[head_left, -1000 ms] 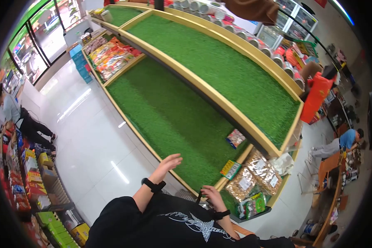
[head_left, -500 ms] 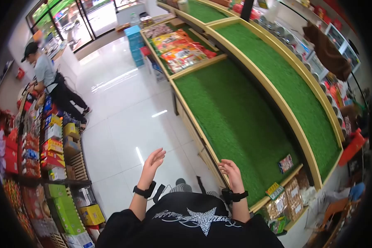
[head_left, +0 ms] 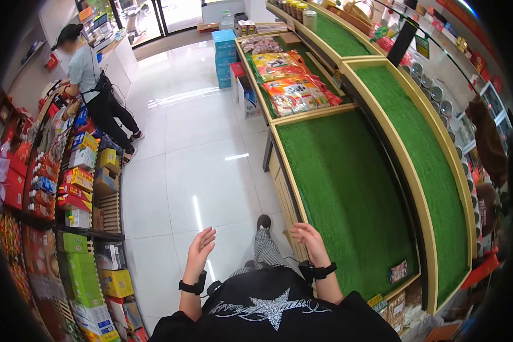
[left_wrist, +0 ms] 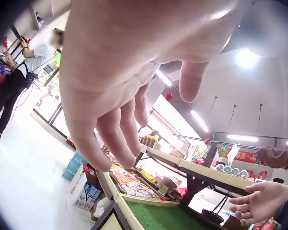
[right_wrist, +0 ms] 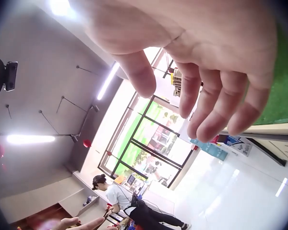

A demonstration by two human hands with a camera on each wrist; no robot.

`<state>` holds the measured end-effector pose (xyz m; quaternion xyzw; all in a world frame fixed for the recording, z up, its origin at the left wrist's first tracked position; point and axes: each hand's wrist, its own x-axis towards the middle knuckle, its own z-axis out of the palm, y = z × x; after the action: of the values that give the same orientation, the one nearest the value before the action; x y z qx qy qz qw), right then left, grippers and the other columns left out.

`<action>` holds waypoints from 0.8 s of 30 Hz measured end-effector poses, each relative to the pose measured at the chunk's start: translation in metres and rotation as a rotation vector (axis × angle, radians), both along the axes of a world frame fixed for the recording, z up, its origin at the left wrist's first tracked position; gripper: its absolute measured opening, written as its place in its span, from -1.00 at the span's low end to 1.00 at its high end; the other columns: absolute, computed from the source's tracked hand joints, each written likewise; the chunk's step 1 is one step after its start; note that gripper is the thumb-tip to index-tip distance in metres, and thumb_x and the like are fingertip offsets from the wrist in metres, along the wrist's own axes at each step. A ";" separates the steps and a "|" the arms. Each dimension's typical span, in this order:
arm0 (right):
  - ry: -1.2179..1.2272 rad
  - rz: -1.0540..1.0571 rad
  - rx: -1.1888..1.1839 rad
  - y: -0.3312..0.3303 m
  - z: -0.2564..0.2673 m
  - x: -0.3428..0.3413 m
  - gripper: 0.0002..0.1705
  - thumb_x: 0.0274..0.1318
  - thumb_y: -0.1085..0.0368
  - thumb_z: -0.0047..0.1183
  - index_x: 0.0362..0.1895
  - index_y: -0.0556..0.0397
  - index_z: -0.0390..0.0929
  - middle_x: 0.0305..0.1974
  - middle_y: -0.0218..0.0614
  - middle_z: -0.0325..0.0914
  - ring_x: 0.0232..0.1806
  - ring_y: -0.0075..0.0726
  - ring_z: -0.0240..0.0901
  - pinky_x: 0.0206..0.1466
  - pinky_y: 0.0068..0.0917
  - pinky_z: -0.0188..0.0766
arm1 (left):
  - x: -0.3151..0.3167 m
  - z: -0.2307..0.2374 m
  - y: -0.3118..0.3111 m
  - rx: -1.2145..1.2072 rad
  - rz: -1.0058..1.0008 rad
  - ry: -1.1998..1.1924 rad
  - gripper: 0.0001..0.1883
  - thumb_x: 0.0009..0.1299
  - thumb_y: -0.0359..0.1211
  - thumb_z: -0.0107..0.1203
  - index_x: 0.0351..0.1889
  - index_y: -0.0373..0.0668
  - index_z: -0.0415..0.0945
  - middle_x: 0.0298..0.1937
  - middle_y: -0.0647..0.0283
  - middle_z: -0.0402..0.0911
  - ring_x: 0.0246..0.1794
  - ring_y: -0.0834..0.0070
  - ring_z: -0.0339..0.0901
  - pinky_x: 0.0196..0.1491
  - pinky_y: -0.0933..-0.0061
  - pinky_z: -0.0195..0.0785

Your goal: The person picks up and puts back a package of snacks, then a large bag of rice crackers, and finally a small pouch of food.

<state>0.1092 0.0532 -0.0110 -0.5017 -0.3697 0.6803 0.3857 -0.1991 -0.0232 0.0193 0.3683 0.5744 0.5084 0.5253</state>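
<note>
Bin (head_left: 353, 188) lined with green turf lies just beside your right hand (head_left: 312, 242); in the head view that hand overlaps the line of the wooden front edge (head_left: 291, 181), and contact cannot be told. Right fingers: relaxed, slightly bent, gripping nothing. Your left hand (head_left: 201, 249) is raised above the white floor (head_left: 176, 176), farther from the bin, fingers loosely bent and likewise empty.

Containers. Bin: one small packet (head_left: 398, 272) lies on the turf in the near right corner, well apart from both your hands. Past the wooden divider (head_left: 315, 114), the next compartment holds orange-and-yellow bags (head_left: 299, 94), with paler purplish bags (head_left: 260, 45) beyond them. Upper shelf (head_left: 413, 114), to the right of the bin and higher, has the same green lining; jars (head_left: 295, 9) stand in its far section. Round tins (head_left: 436, 93) line up behind it.

To your left, a rack (head_left: 113, 214) carries green boxes (head_left: 84, 283) and a yellow box (head_left: 117, 283), among other packs. Another person (head_left: 91, 80) stands at its far end. Blue boxes (head_left: 224, 51) are stacked on the floor beside the far compartment.
</note>
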 end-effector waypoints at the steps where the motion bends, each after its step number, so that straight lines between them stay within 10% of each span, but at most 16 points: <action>1: 0.007 0.006 -0.010 0.013 -0.001 -0.003 -0.70 0.11 0.28 -0.17 -0.07 0.11 0.37 -0.19 -0.30 0.49 -0.24 -0.51 0.40 -0.17 -0.61 0.25 | -0.001 0.003 0.011 -0.002 -0.010 0.019 -0.53 0.24 -0.47 -0.08 0.15 -0.27 0.18 0.10 0.03 0.33 0.12 0.29 0.28 0.15 0.36 0.11; 24: -0.025 0.255 0.045 0.275 0.021 -0.059 -0.67 0.16 0.18 -0.24 -0.09 0.09 0.39 -0.17 -0.33 0.47 -0.22 -0.54 0.37 -0.14 -0.57 0.23 | -0.011 0.010 0.237 0.115 0.265 0.136 -0.55 0.24 -0.49 -0.12 0.14 -0.27 0.19 0.06 0.05 0.38 0.06 0.33 0.34 0.11 0.36 0.16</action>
<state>0.0498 0.3277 0.0103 -0.4502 -0.4503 0.7092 0.3025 -0.2103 0.2140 0.0290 0.3525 0.6221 0.5791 0.3917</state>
